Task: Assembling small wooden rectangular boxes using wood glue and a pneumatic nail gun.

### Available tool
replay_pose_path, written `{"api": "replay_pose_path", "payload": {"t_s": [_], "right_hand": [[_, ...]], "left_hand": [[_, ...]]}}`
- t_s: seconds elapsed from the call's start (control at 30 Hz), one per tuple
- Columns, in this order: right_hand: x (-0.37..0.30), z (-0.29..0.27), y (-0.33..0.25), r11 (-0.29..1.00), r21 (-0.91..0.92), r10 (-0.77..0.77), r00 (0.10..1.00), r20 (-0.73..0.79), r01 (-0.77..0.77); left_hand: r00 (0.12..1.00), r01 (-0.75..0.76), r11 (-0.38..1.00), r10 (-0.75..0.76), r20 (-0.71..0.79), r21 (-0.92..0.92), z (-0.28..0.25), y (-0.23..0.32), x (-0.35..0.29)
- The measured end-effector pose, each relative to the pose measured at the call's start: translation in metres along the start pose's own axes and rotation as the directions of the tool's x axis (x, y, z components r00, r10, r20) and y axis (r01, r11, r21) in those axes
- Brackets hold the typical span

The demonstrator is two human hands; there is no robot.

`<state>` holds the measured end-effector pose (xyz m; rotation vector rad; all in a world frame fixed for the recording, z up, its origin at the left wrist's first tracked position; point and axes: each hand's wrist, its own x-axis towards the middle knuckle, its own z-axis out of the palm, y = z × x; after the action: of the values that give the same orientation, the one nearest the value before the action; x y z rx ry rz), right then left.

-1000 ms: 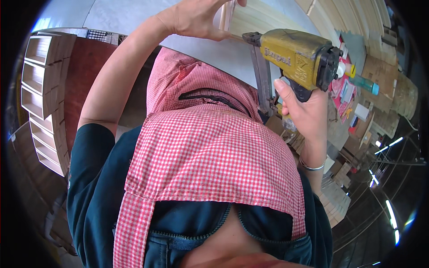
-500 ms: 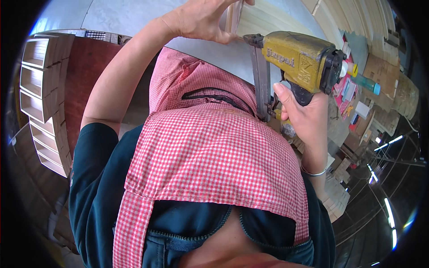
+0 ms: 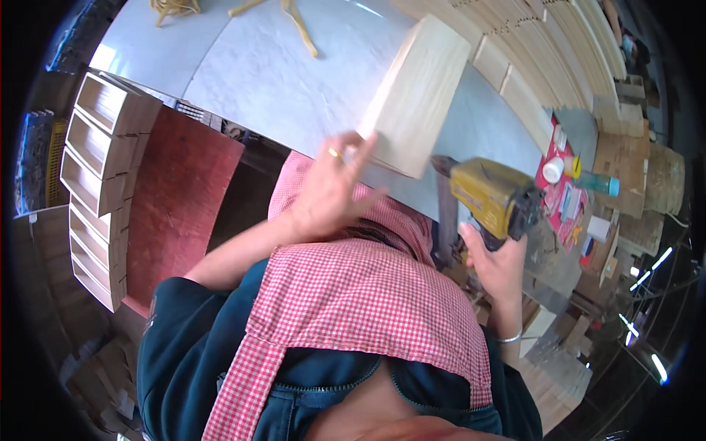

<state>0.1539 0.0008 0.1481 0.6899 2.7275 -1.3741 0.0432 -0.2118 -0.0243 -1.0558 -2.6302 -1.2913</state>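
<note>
My left hand (image 3: 334,192) grips the near end of a pale wooden board assembly (image 3: 415,95) that lies on the grey-white worktable (image 3: 279,73). A ring shows on one finger. My right hand (image 3: 500,264) holds the grip of a yellow nail gun (image 3: 489,195), whose nose sits just right of the board's near corner, apart from it. A red-and-white checked cloth (image 3: 368,294) hangs over my chest and hides the table's near edge.
Stacked wooden drawer boxes (image 3: 99,184) stand at the left beside a red-brown panel (image 3: 180,198). Rows of pale boards (image 3: 544,51) lie at the far right. Bottles and small packets (image 3: 573,184) crowd the right end of the table. Thin wood strips (image 3: 294,22) lie far off.
The view has tilted, showing more of the table. My left hand and the board came down and toward me. The nail gun dropped lower, to the right of the board.
</note>
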Motion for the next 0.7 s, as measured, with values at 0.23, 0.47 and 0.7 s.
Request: {"api": "replay_pose_path", "payload": {"t_s": [0.23,0.47,0.7], "right_hand": [[-0.037,-0.025,0.043,0.976,-0.031,0.206,0.962,-0.177,-0.215],[-0.059,-0.005,0.054,0.977,0.07,0.21,0.965,-0.154,-0.202],[-0.063,0.012,0.076,0.969,0.157,0.226,0.946,-0.232,-0.193]], "left_hand": [[0.949,0.042,0.851,0.131,0.288,-0.524,0.043,0.02,0.056],[0.931,-0.129,0.99,0.142,-0.335,0.06,0.026,-0.036,0.196],[0.994,0.042,0.872,-0.086,0.068,0.487,0.026,-0.033,0.258]]}}
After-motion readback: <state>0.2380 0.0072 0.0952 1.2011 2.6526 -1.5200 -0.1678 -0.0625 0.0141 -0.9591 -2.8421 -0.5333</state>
